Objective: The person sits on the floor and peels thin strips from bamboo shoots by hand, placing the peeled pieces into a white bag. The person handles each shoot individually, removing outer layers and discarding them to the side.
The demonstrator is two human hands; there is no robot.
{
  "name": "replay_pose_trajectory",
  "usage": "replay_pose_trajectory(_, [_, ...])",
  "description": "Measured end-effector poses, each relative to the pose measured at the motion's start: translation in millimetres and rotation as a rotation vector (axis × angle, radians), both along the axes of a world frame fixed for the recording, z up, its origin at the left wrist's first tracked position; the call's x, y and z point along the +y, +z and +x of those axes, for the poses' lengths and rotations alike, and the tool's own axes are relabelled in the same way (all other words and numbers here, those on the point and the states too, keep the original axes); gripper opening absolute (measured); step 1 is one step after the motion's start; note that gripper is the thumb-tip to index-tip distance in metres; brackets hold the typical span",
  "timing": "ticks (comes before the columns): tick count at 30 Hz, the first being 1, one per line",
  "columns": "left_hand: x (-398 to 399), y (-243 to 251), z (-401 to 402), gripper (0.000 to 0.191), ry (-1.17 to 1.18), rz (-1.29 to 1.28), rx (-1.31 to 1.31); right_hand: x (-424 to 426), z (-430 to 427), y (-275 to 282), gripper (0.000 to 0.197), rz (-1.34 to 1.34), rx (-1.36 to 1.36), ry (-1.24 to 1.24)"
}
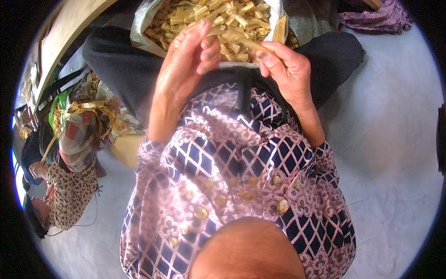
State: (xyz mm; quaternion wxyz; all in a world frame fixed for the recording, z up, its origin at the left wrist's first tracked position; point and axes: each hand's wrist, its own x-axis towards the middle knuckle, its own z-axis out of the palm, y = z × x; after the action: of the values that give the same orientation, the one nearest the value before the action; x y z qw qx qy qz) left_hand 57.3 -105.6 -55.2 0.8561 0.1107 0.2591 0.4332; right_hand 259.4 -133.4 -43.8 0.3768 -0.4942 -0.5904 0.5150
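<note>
A flat, pale tan strip of dried plant fibre (238, 36) stretches between my two hands, above an open white woven sack (138, 29). My right hand (287, 68) pinches one end between thumb and fingers. At the other end my left hand (191, 52) has its fingers curled and its thumb raised against the strip; motion blurs this part. Beneath the strip, many short, folded or knotted pieces of the same yellowish fibre (240, 21) fill the sack.
My crossed legs in dark trousers (118, 62) flank the sack. At left, another person in a spotted top (69, 195) handles long fibre strips (87, 106). A curved pale board (66, 38) runs along the upper left. Purple cloth (378, 19) lies upper right on the grey floor (379, 139).
</note>
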Motion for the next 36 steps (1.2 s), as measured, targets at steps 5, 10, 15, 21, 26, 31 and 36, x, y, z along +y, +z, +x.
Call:
replay_pose_trajectory(5, [-4,10,9,0.038,0.028,0.148,0.556,13,-10,6,0.013,-0.041,-0.083,-0.020])
replay_pose_trajectory(10, [13,-3,15,0.015,-0.031,0.223,0.536,17,-14,8,0.012,-0.067,-0.085,0.057])
replay_pose_trajectory(15, [-3,-1,17,0.012,0.026,0.111,0.568,-1,0,12,0.013,-0.170,-0.177,0.081])
replay_pose_trajectory(21, [42,-10,-5,0.012,0.146,0.347,0.770,53,-3,-7,0.015,0.216,-0.268,0.068])
replay_pose_trajectory(26, [99,16,-20,0.012,0.352,0.665,0.812,127,-22,18,0.018,0.660,-0.556,0.042])
replay_pose_trajectory(31, [141,-14,-18,0.022,0.382,0.681,0.784,174,-24,-2,0.013,1.051,-0.613,-0.034])
replay_pose_trajectory(36, [115,-16,-27,0.019,0.443,0.616,0.945,152,-11,-16,0.014,0.758,-0.714,-0.013])
